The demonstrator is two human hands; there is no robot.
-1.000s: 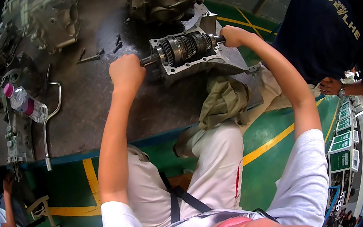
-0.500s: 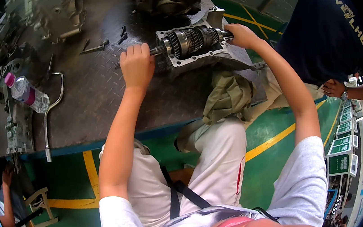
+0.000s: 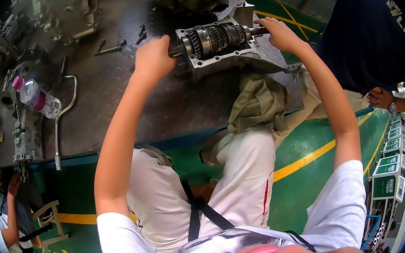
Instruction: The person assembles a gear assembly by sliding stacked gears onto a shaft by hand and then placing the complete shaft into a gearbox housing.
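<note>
Gear shaft (image 3: 208, 42), one: we have it lying in an open gearbox housing (image 3: 227, 58) on the metal bench (image 3: 96, 101); our left hand (image 3: 153, 59) curled round its left end, right hand (image 3: 278, 32) clasping its right.

Gear shaft (image 3: 213, 41) in housing (image 3: 227, 63) on table (image 3: 185, 106); cloth (image 3: 258, 102) before it, bottle (image 3: 40, 98) left.

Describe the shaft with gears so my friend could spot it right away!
Find the dark metal table, then the open silvery casing at its right side. The gear shaft sits in it, between the person's left hand and right hand. Its row of round, toothed rings sets it apart from the casing.
</note>
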